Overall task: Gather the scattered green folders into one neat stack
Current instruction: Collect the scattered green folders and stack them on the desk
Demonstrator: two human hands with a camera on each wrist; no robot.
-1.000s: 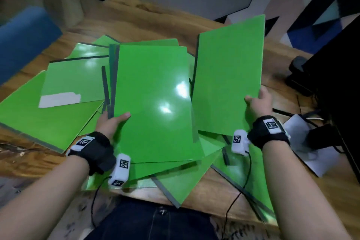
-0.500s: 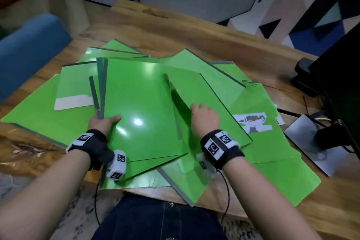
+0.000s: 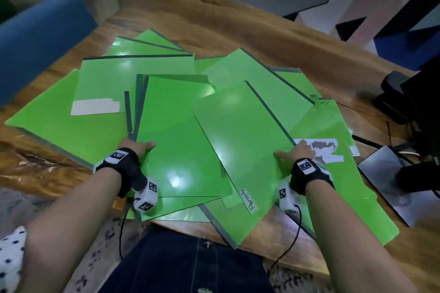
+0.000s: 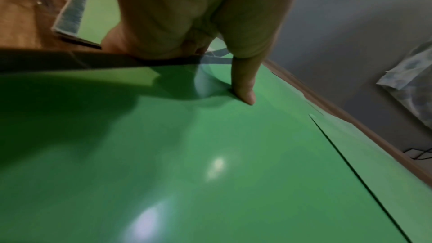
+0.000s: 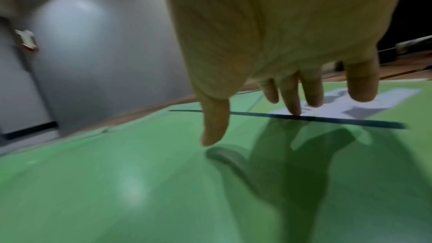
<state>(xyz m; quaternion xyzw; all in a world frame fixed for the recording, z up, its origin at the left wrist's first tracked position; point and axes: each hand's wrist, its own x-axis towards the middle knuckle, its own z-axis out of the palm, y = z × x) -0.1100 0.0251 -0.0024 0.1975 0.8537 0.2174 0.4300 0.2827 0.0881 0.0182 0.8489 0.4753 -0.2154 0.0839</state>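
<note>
Several green folders lie fanned and overlapping on the wooden table (image 3: 238, 21). My left hand (image 3: 138, 146) pinches the left edge of the middle folder (image 3: 176, 131); in the left wrist view the thumb (image 4: 244, 88) presses its top (image 4: 210, 154) and the fingers are hidden under the edge. To its right, a folder tabbed "Permits" (image 3: 240, 140) lies slanted across the pile. My right hand (image 3: 296, 150) is at its right edge. In the right wrist view the straight fingertips (image 5: 292, 103) touch the dark edge of this folder (image 5: 140, 173) and the thumb hovers above it.
A blue chair (image 3: 40, 38) stands at the left of the table. At the right lie a grey sheet (image 3: 385, 173), cables and a black device (image 3: 395, 93). Some folders overhang the table's near edge above my lap.
The folder my right hand held upright a second ago now lies flat on the pile. That hand has slid from the folder's middle to its right edge. My left hand keeps its grip.
</note>
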